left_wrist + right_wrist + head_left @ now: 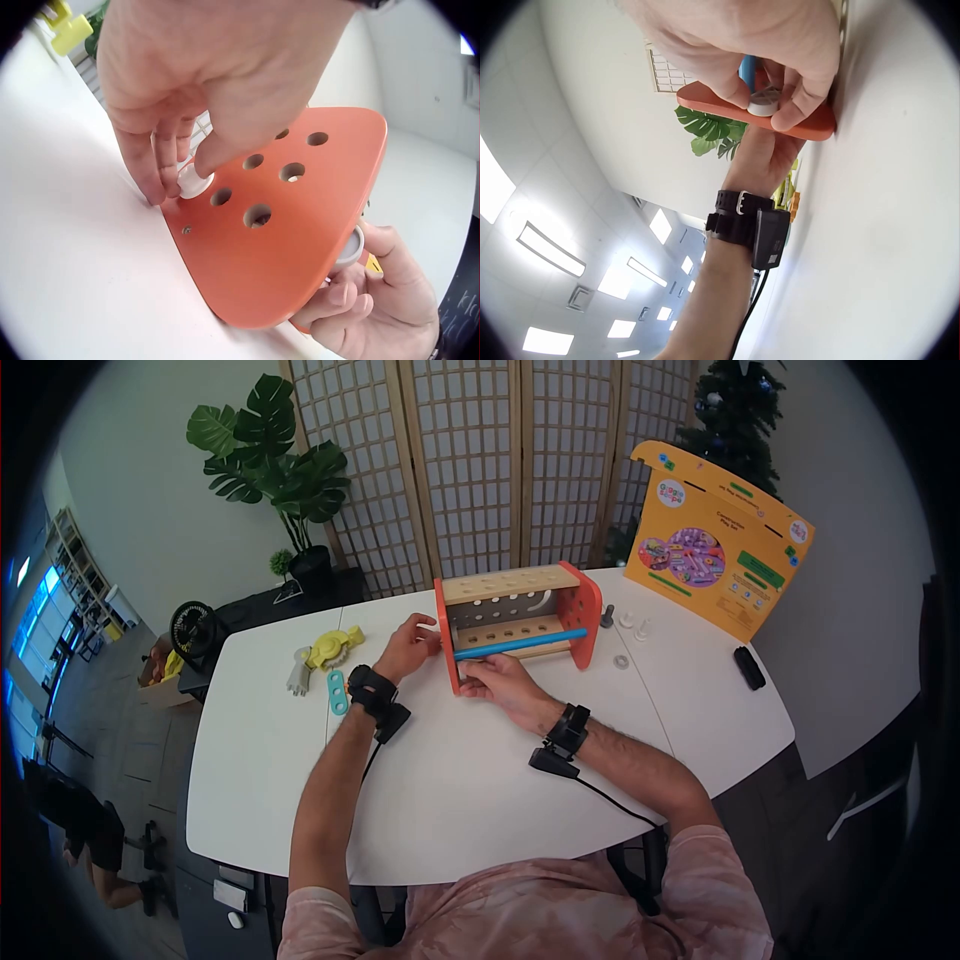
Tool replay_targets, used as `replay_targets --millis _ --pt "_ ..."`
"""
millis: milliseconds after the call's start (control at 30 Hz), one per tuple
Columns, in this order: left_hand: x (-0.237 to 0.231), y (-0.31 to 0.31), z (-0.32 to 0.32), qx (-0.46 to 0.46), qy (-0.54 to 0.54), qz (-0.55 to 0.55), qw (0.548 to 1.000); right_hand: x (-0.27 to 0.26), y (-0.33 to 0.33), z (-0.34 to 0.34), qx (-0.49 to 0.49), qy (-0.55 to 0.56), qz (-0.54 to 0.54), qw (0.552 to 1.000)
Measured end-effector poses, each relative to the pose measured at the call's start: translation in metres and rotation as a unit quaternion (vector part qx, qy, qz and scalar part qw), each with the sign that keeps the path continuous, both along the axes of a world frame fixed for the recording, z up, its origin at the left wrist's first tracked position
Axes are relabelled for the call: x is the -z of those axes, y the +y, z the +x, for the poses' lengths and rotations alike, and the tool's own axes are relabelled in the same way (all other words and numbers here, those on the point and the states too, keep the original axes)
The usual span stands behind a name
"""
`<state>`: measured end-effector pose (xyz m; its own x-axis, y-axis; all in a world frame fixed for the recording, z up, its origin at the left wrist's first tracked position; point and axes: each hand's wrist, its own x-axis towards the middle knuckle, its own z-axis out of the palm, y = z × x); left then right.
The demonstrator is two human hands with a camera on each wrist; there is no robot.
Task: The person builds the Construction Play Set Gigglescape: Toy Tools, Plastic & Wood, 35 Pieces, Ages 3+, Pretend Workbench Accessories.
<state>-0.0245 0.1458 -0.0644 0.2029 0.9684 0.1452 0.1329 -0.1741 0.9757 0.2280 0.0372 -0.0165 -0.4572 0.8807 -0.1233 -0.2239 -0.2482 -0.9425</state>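
A toy workbench has orange-red side panels [446, 635] [277, 247] [705, 101], a wooden top and a blue rod [520, 644] across its front. At the left panel's outer face, my left hand [408, 648] [202, 82] pinches a white round piece [195, 182] close to the lower edge, beside several holes. On the inner side of that panel, my right hand [510, 688] [375, 300] [772, 45] holds a grey-white round piece [350, 247] [763, 102] between thumb and fingers. Whether the two pieces meet through the panel is hidden.
Left on the white table [270, 790] lie a yellow toy tool [330, 649], a grey piece [299, 672] and a teal holed strip [338, 693]. Right of the workbench are a dark bolt [607, 617], small pale pieces [642, 629], an orange box [715, 540] and a black case [749, 667].
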Motion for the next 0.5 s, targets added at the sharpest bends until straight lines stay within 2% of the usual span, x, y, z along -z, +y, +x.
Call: replay_targets --millis 100,167,200,267,367,500 --pt "0.007 0.004 -0.004 0.004 0.032 0.009 0.999 0.0 0.001 -0.001 0.0 -0.002 -0.002 1.0" --pt "0.013 0.008 -0.005 0.003 0.052 0.063 0.997 0.001 0.0 0.0 0.001 -0.004 -0.004 1.0" --pt "0.002 0.002 -0.003 0.003 0.052 0.063 0.997 0.0 0.0 0.0 0.001 -0.003 -0.003 1.0" --pt "-0.014 -0.007 -0.001 0.002 0.18 0.058 0.982 0.0 0.0 0.0 0.001 -0.002 -0.002 1.0" --pt "-0.003 0.001 -0.003 -0.01 0.168 0.111 0.98 -0.001 0.0 0.0 -0.001 -0.003 -0.003 1.0" --pt "-0.018 -0.006 0.0 -0.023 0.232 0.064 0.97 -0.002 -0.001 0.0 -0.003 0.001 -0.003 1.0"
